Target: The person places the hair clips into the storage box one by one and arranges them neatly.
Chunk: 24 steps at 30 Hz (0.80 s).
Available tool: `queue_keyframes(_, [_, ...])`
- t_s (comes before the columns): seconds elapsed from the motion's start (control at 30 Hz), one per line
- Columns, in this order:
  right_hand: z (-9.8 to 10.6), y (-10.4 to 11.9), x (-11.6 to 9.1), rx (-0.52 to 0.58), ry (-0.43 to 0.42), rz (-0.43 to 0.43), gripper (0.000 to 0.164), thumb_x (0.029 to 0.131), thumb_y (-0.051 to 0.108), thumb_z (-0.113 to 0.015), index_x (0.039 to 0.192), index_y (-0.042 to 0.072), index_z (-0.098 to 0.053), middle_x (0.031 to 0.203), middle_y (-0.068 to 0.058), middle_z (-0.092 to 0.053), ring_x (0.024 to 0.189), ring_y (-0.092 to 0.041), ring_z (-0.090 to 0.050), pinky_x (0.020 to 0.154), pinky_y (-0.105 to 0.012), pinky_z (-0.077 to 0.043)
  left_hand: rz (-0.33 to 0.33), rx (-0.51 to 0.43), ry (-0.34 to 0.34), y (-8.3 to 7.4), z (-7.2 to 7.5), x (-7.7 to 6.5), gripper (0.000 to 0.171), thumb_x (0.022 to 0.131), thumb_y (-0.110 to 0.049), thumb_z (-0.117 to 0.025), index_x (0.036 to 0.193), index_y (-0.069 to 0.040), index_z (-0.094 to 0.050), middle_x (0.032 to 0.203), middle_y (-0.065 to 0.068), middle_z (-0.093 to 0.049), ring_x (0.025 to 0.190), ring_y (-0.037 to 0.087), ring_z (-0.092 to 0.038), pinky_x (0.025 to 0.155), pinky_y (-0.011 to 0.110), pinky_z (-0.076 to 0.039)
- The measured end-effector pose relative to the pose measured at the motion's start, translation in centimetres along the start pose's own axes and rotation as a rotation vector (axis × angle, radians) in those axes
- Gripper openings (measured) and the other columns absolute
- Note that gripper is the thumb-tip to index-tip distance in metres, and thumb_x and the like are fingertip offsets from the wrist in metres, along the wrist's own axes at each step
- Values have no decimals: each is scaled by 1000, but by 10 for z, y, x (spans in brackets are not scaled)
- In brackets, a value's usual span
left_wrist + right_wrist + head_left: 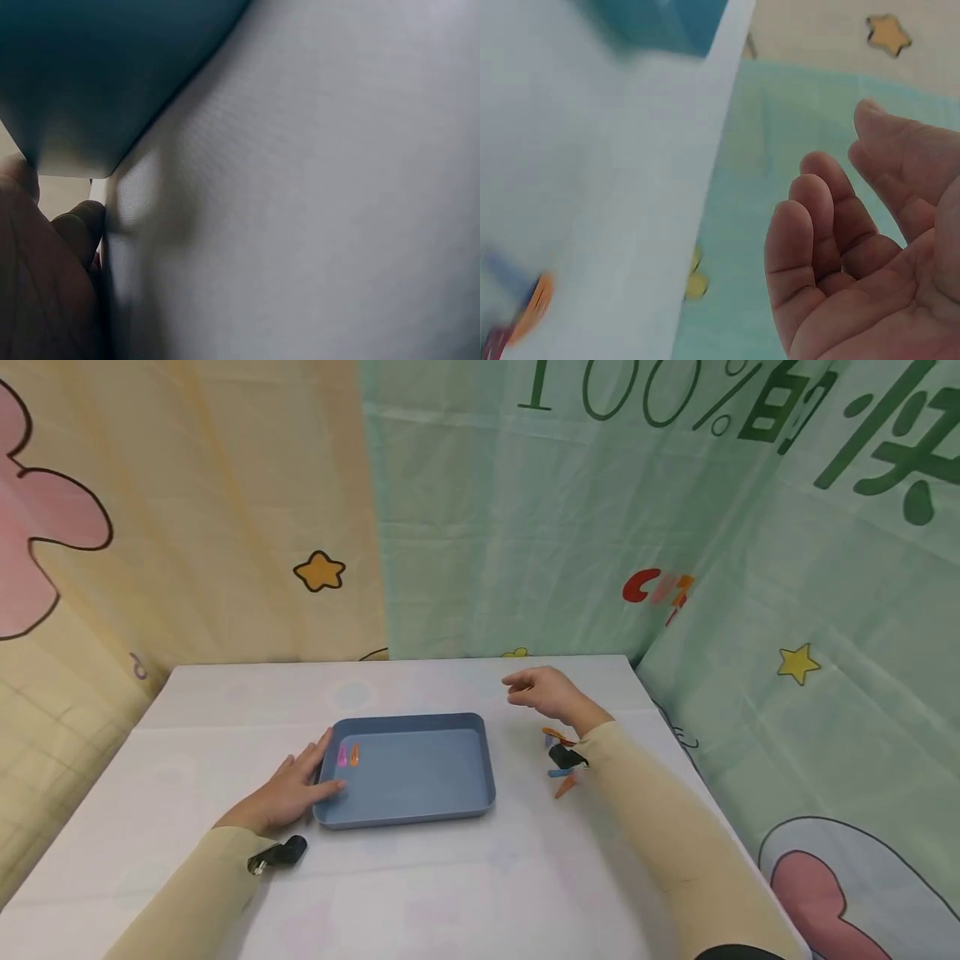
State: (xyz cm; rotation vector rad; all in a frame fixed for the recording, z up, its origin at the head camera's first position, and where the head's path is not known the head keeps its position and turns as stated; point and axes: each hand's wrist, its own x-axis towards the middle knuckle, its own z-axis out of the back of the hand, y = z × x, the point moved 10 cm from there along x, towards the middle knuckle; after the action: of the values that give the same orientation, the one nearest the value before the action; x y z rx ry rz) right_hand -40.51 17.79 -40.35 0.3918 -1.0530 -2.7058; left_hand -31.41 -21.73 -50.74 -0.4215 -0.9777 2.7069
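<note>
A blue-grey rectangular tray (420, 817) lies on the white-covered table. My left hand (288, 789) holds its left side, thumb over the rim and fingers along the outer wall. Inside the tray, near that side, a pink hair clip (342, 754) and an orange hair clip (355, 755) lie side by side. My right hand (546, 692) hovers beyond the tray's far right corner, palm bare and fingers loosely bent, as the right wrist view shows. Below its wrist lie several more clips, among them a blue clip (559, 772) and an orange clip (566, 786), partly hidden by the sleeve.
The white cloth (420, 893) covers the table, whose far edge meets printed curtains (480, 527). Another curtain (825, 610) hangs along the right side. Dark wrist cameras (288, 850) sit at both cuffs.
</note>
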Motion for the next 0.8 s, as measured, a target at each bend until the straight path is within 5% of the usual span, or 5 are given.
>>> queue_keyframes(0.2, [23, -65, -18, -24, -10, -124, 46, 104, 22, -66, 149, 12, -62, 145, -12, -66, 132, -31, -64, 114, -51, -52, 6, -21, -2, -1, 1, 1, 106, 98, -57, -66, 171, -26, 4, 174, 30, -6, 160, 54, 3, 126, 72, 10])
queue_keyframes(0.43, [28, -123, -37, -13, 12, -223, 40, 104, 19, -65, 143, 10, -67, 142, -13, -69, 126, -30, -64, 111, -48, -54, 3, -15, 4, -1, -2, 1, 105, 99, -56, -65, 171, -23, 4, 174, 29, -7, 160, 54, 2, 128, 69, 11])
queue_keyframes(0.8, [20, -153, -51, -85, 47, -215, 29, 98, 18, -73, 125, 10, -78, 137, -15, -71, 132, -36, -58, 113, -54, -50, 8, -27, 2, -3, 0, 0, 106, 99, -55, -66, 171, -22, 4, 174, 29, -6, 161, 54, 3, 127, 69, 13])
